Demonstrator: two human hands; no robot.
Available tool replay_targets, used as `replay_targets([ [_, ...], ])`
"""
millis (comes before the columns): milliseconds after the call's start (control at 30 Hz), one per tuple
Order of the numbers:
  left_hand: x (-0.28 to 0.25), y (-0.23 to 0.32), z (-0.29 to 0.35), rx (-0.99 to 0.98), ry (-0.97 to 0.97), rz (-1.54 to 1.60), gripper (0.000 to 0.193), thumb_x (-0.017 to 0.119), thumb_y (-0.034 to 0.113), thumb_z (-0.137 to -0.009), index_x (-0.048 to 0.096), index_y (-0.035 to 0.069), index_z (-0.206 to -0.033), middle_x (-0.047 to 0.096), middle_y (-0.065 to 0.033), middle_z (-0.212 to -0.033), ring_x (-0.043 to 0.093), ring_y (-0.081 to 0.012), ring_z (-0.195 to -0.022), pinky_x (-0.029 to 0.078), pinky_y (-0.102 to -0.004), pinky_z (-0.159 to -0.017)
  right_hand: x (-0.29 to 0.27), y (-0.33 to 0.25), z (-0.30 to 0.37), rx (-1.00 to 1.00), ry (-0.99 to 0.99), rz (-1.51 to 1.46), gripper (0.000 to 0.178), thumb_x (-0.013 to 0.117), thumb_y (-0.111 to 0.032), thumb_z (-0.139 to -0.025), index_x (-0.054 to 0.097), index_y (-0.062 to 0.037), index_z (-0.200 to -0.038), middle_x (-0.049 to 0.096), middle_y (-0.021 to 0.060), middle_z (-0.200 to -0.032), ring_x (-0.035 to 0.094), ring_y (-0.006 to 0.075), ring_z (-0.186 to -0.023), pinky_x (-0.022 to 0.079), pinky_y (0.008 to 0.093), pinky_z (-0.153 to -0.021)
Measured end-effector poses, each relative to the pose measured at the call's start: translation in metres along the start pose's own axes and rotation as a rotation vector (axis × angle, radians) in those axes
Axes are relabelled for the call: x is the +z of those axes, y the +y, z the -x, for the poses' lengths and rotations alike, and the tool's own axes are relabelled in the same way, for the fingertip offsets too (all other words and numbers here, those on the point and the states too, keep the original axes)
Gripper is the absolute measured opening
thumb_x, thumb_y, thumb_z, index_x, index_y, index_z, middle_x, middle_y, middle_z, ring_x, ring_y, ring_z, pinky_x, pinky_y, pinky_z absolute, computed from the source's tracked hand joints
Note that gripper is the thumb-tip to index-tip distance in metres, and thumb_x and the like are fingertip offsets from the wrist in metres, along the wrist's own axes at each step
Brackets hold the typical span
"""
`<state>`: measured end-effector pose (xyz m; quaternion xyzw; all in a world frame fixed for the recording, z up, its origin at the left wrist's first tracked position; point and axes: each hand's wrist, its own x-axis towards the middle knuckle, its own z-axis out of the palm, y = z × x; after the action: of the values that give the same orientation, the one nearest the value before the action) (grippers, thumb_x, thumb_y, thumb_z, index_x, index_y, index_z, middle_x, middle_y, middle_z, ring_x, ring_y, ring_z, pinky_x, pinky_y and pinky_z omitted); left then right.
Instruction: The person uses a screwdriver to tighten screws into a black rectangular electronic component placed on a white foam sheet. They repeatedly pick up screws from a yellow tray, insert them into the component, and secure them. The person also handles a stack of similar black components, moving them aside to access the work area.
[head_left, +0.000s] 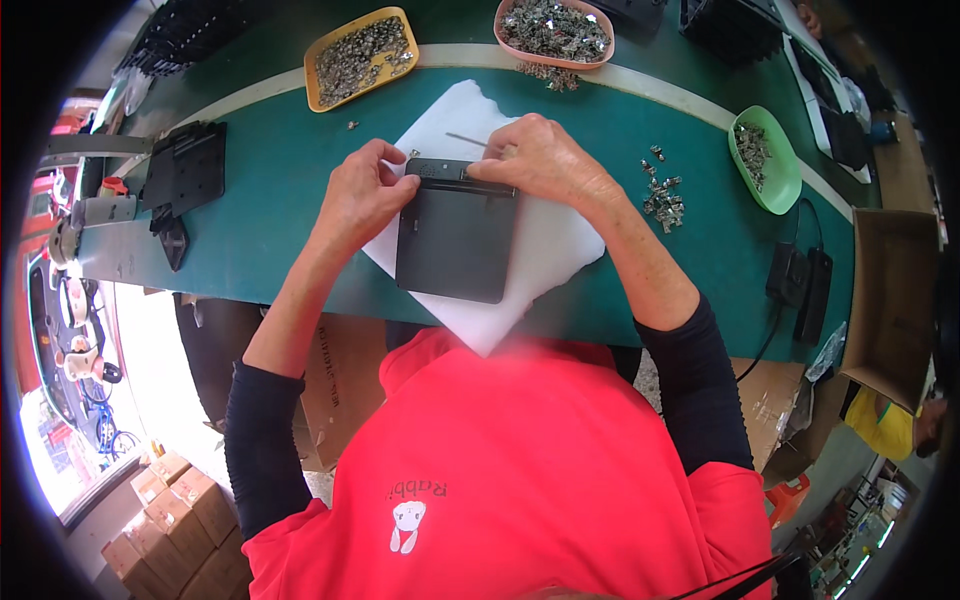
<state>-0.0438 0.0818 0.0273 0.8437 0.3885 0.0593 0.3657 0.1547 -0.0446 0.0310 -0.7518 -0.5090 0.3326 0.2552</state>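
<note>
A flat black plastic casing (pixel 455 245) with a narrow slotted strip along its far edge lies on a white foam sheet (pixel 560 255). At its far left corner, my left hand (pixel 368 195) is closed, thumb on the casing's edge and index finger curled beside a small shiny metal piece (pixel 413 155). My right hand (pixel 540 160) is closed around a thin metal rod (pixel 465 138) that points to the left. The right thumb touches the casing's far edge beside another small metal part (pixel 464 174). What the right palm covers is hidden.
Small metal parts fill a yellow tray (pixel 312 75), a pink tray (pixel 500 35) and a green tray (pixel 783 180). Several loose metal clips (pixel 664 205) lie on the green table (pixel 620 300). Black plastic parts (pixel 190 170) stand left; a black power adapter (pixel 788 275) sits right.
</note>
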Motion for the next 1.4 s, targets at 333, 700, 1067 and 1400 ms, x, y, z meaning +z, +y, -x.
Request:
replay_targets([
  [333,0.032,0.019,0.008,0.194,0.207,-0.043,0.036,0.074,0.027,-0.080,0.067,0.001,-0.104,0.058,-0.0181,-0.098,0.059,-0.0322,-0.092,0.048,-0.0402,-0.083,0.001,0.002,0.013,-0.140,0.140,0.132,0.032,0.063,-0.030,-0.084,0.070,-0.0037,-0.101,0.068,0.0177,-0.092,0.067,0.0327,-0.081,0.053,0.0426,-0.076],
  [700,0.027,0.026,-0.002,0.073,0.064,-0.028,0.033,0.076,0.028,-0.078,0.068,0.004,-0.099,0.059,-0.0119,-0.096,0.061,-0.0248,-0.088,0.050,-0.0355,-0.081,0.003,-0.008,0.058,-0.220,0.194,0.536,0.022,0.055,-0.009,-0.085,0.068,-0.0104,-0.102,0.064,0.0124,-0.086,0.068,0.0322,-0.080,0.055,0.0421,-0.067],
  [1067,0.032,0.026,-0.001,0.066,0.103,-0.046,0.031,0.075,0.027,-0.077,0.068,0.003,-0.097,0.058,-0.0122,-0.096,0.060,-0.0250,-0.088,0.049,-0.0357,-0.080,0.021,0.000,0.055,-0.421,0.408,0.678,0.033,0.063,-0.006,-0.076,0.071,-0.0134,-0.107,0.061,0.0040,-0.075,0.063,0.0207,-0.067,0.051,0.0319,-0.059],
  [1400,0.057,0.006,0.014,0.308,0.361,0.010,0.024,0.064,0.010,-0.088,0.065,0.003,-0.111,0.054,-0.0127,-0.102,0.053,-0.0284,-0.101,0.043,-0.0365,-0.091,0.021,-0.008,0.054,-0.558,0.367,0.939,0.032,0.062,-0.013,-0.077,0.068,-0.0056,-0.108,0.056,0.0014,-0.073,0.059,0.0159,-0.063,0.048,0.0288,-0.055],
])
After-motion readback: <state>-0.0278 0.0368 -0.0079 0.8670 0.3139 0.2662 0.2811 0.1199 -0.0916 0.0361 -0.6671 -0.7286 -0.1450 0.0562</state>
